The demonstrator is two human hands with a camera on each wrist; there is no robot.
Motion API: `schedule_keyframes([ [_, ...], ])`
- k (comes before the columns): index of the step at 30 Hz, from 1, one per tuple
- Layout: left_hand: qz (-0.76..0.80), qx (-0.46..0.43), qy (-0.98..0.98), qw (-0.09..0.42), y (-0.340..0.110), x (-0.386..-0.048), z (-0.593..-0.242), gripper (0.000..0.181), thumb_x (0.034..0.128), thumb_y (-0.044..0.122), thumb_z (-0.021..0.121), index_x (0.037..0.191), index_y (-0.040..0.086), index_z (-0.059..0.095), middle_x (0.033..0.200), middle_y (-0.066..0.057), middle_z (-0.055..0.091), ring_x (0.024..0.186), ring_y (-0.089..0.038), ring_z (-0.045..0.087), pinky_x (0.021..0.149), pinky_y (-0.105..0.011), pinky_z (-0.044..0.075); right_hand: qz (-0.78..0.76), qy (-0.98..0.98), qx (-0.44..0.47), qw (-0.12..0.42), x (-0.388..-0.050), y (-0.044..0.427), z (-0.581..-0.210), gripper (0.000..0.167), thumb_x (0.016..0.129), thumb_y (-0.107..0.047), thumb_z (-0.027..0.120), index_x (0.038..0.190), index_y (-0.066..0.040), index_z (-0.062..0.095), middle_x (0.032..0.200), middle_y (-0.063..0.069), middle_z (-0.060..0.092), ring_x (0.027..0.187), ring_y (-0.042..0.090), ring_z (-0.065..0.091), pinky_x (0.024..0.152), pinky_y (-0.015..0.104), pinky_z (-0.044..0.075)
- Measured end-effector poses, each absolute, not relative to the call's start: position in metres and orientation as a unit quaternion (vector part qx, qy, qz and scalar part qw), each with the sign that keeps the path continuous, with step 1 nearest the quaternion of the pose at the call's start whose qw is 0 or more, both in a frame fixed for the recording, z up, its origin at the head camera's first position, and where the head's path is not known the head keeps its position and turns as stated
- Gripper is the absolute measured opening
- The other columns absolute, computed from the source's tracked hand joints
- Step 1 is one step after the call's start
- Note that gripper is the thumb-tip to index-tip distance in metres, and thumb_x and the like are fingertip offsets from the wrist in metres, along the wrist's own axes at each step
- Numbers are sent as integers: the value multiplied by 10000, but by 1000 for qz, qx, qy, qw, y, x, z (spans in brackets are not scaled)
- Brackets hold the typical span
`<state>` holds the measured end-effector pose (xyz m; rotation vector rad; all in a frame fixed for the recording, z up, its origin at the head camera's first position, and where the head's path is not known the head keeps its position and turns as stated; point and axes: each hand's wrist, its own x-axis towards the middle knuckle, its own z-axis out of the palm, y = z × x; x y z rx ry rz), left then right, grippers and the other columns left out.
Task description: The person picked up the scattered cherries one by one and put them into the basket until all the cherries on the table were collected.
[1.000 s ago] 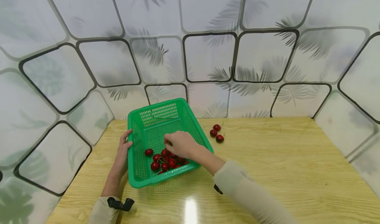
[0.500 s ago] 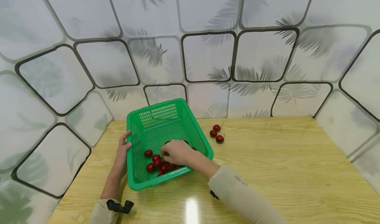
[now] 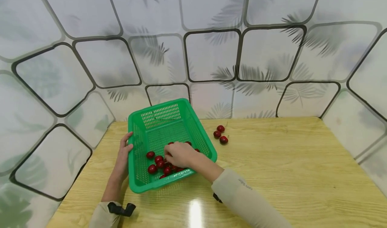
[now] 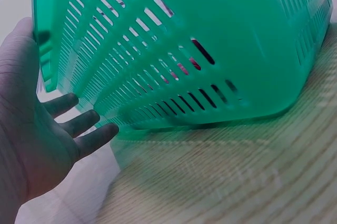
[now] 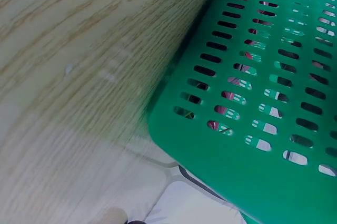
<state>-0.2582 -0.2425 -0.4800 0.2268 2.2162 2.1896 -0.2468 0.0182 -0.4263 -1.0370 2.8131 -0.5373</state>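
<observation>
In the head view a green plastic basket (image 3: 164, 130) with slotted walls holds several dark red cherries (image 3: 152, 169), gathered in its near part. My left hand (image 3: 122, 157) rests against the basket's left rim; in the left wrist view that hand's fingers (image 4: 87, 125) are straight alongside the slotted wall. Inside the basket, my right hand (image 3: 180, 154) reaches down among the cherries with bent fingers. Its fingertips are hidden, so whether they hold a cherry cannot be seen. The basket wall (image 5: 237, 145) blocks the right wrist view.
Three cherries (image 3: 223, 140) lie on the wooden table (image 3: 272, 167) to the right of the basket. A patterned cloth (image 3: 211, 56) rises behind the table and along both sides.
My right hand has lowered among the cherries, and some of them have shifted left or now show beyond it. My left hand stays at the rim. The last half second shows little movement.
</observation>
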Motion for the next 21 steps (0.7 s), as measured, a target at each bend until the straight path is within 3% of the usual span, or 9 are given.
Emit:
schedule_keyframes([
  [3, 702, 73, 708, 11, -243, -258, -480, 461, 1081, 307, 294, 1530, 279, 194, 1562, -172, 164, 1149, -124, 500, 836, -218, 511, -164, 933, -319, 18, -247, 19, -426, 132, 999, -195, 565, 941, -181, 684, 775, -82, 647, 617, 54, 553, 541, 237, 456],
  [11, 702, 72, 708, 6, -243, -260, -482, 461, 1075, 299, 302, 1528, 283, 214, 1542, -161, 195, 1141, -134, 508, 831, -230, 518, -183, 960, -213, -16, -249, 22, -423, 272, 977, -164, 580, 706, -138, 569, 582, -30, 496, 507, 91, 443, 432, 261, 389],
  [14, 703, 71, 708, 6, -243, -260, -482, 462, 1075, 310, 307, 1527, 281, 213, 1541, -147, 197, 1144, -134, 506, 832, -226, 516, -184, 958, -219, -8, -248, 22, -421, 229, 980, -173, 586, 757, -137, 620, 631, -33, 557, 537, 90, 498, 461, 265, 428],
  [21, 703, 65, 708, 9, -243, -259, -482, 455, 1076, 301, 304, 1523, 297, 220, 1554, -173, 190, 1167, -157, 492, 841, -222, 509, -177, 920, -342, 71, -244, 21, -424, 131, 995, -216, 609, 960, -170, 726, 884, -76, 695, 734, 50, 611, 616, 215, 481],
])
